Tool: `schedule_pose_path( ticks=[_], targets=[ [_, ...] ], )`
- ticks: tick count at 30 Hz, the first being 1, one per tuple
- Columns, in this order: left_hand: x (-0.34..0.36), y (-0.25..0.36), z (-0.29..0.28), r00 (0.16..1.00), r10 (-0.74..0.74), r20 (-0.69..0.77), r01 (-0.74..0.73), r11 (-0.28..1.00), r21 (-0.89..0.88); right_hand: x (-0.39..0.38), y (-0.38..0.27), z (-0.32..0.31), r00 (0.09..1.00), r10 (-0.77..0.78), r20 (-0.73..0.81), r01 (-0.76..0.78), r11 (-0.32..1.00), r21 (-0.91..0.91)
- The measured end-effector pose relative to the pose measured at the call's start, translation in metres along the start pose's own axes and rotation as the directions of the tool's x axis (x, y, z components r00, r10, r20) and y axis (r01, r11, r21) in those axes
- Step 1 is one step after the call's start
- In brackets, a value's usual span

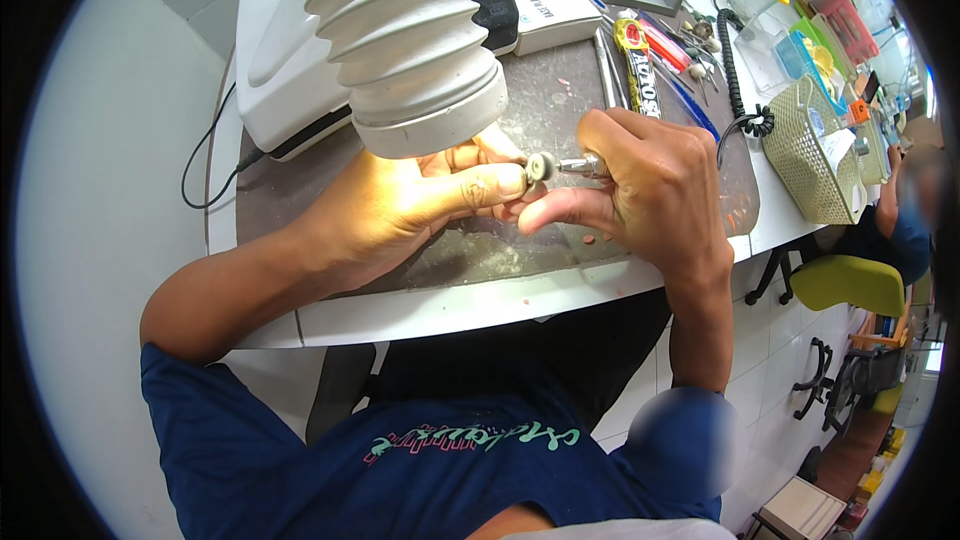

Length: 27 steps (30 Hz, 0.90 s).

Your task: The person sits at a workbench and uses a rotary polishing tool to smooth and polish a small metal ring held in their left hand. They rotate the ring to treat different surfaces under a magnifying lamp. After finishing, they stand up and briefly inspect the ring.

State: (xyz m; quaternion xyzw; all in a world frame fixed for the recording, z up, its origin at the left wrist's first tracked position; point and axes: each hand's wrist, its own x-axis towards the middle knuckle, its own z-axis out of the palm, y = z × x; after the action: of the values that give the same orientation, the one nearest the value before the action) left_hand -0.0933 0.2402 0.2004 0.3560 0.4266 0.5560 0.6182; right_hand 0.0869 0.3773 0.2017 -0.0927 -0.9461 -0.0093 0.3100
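Observation:
My left hand [430, 195] is pinched on a small piece [532, 184] that is mostly hidden by the fingers, just below the white ribbed suction hose [405, 50]. My right hand [650, 180] grips a metal rotary handpiece [585, 166], its thumb reaching toward the left hand's fingertips. The handpiece's small round grey-green wheel [541, 167] is at the piece, though I cannot tell whether they touch. Both hands are over a grey mat [500, 260] on the white desk.
A white machine [270, 60] and a box [540, 10] stand behind. Pens, a yellow tube [636, 65] and small tools lie at the back right. A mesh basket [805, 150], containers and coiled cord [740, 80] line the right. A co-worker [890, 230] sits beyond a green chair [850, 285].

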Motion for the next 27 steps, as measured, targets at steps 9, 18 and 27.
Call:
schedule_pose_path(
  ticks=[9, 18, 27],
  targets=[
    [0.0002, -0.0001, -0.0019, 1.000, -0.008, 0.021, 0.008, 0.999, 0.044, 0.0002, -0.0001, -0.0027, 1.000, -0.005, 0.029, 0.005, 1.000, -0.008],
    [-0.0007, 0.0001, 0.0014, 1.000, 0.000, 0.005, 0.000, 0.998, -0.071, -0.0007, 0.0036, -0.0051, 1.000, -0.008, -0.028, 0.008, 1.000, 0.011],
    [0.0006, 0.0024, -0.0027, 0.998, -0.041, 0.054, 0.042, 0.999, -0.013, 0.0014, 0.0027, -0.0049, 1.000, -0.005, 0.002, 0.005, 0.999, 0.044]
  ],
)
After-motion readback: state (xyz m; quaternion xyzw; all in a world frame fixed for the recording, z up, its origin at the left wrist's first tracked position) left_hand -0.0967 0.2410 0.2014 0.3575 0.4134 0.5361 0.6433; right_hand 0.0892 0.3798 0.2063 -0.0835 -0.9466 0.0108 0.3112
